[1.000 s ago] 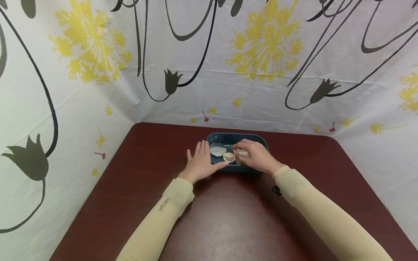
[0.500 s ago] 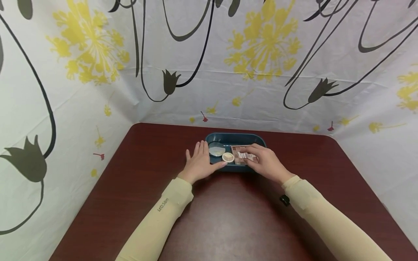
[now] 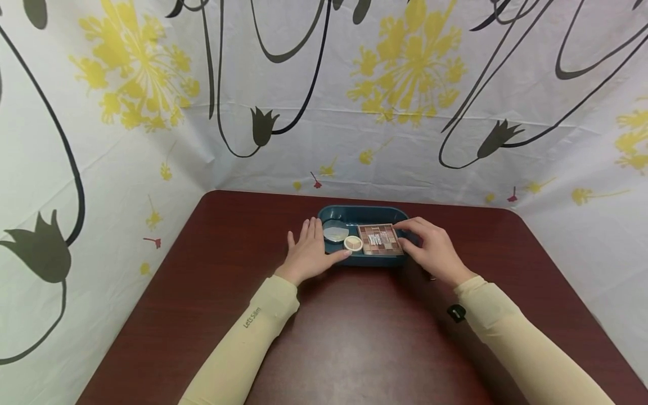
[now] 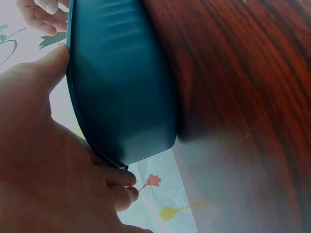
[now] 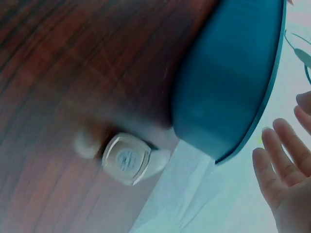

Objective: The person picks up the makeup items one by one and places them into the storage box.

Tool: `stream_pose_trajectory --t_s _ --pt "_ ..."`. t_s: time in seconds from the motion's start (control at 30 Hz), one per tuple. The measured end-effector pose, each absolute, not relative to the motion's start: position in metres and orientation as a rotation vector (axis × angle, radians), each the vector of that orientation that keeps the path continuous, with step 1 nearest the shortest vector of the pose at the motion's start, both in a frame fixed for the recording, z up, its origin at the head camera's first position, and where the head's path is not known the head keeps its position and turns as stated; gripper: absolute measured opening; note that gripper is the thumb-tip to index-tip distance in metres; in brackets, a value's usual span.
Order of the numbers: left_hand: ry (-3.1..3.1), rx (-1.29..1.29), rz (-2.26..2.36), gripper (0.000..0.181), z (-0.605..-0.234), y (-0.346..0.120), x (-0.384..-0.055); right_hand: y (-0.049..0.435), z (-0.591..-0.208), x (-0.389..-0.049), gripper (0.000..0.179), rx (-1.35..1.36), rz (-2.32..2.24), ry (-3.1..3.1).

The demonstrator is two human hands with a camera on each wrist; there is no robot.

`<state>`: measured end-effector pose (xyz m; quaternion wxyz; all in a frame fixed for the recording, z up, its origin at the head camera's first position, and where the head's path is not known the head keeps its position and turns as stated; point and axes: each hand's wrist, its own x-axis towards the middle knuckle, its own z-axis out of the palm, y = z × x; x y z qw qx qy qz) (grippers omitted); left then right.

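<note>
A dark teal tray [image 3: 365, 261] stands near the table's far edge. Inside it an eyeshadow palette [image 3: 379, 239] lies flat at the right, with a small round cream-coloured compact [image 3: 352, 243] beside it and a round silvery clear disc [image 3: 336, 232] at the left. My left hand [image 3: 310, 253] lies spread along the tray's left end, thumb over the front rim; in the left wrist view its thumb touches the rim. My right hand [image 3: 432, 247] is at the tray's right end, fingers loosely bent, fingertips right at the palette's right edge. In the right wrist view its fingers are apart.
A small container with a pale labelled base [image 5: 127, 159] lies on the table [image 3: 324, 337] beside the tray's right end, mostly hidden by my right hand in the head view. A patterned white sheet [image 3: 324, 157] hangs behind the table and along both sides.
My right hand has let go of the palette and drawn back to the right. The palette now lies flat in the tray, uncovered. My left hand has stayed at the tray's left end.
</note>
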<state>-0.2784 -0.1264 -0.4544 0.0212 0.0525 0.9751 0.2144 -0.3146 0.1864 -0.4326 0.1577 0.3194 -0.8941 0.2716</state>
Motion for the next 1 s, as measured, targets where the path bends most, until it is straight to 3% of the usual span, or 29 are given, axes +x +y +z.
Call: stream_pose_trajectory --t_s 0.57,1.0 --pt "3.014 0.166 0.678 0.121 -0.455 -0.127 -0.279 0.227 -0.438 -0.317 0.032 0.616 0.709 -2.678" --pt "3.006 0.165 0.682 0.121 -0.454 -0.127 -0.279 0.240 -0.447 -0.315 0.043 0.539 0.558 -2.927"
